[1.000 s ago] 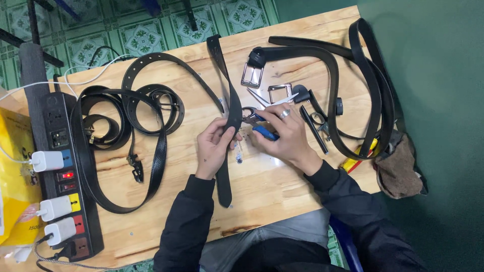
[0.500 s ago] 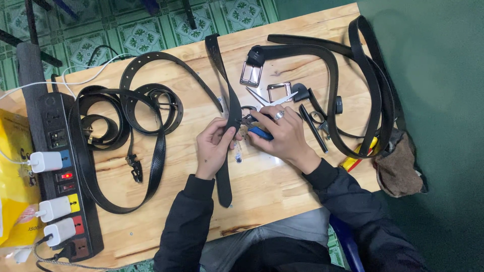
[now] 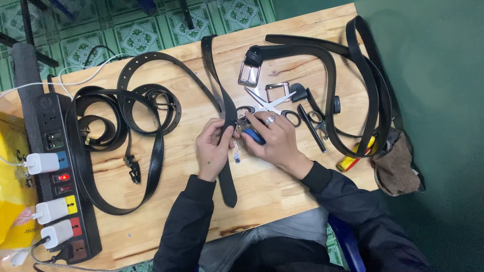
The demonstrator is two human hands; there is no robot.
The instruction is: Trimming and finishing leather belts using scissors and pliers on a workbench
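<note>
A long black leather belt (image 3: 218, 80) runs from the table's far edge down to the near middle. My left hand (image 3: 213, 149) pinches it about halfway along, thumb and fingers closed on the strap. My right hand (image 3: 275, 140), with a ring on one finger, presses a small blue-handled tool (image 3: 253, 135) against the belt right beside my left fingers. Both hands meet at the same spot on the strap. The tool's tip is hidden under my fingers.
Scissors (image 3: 269, 107) lie just beyond my right hand, with two metal buckles (image 3: 249, 74) farther back. Coiled black belts (image 3: 121, 116) cover the table's left half, looped belts (image 3: 353, 85) the right. A power strip (image 3: 58, 181) with plugged chargers lines the left edge. A brown pouch (image 3: 398, 163) hangs at the right.
Both hands have stayed at the same spot on the belt, with only slight finger movement.
</note>
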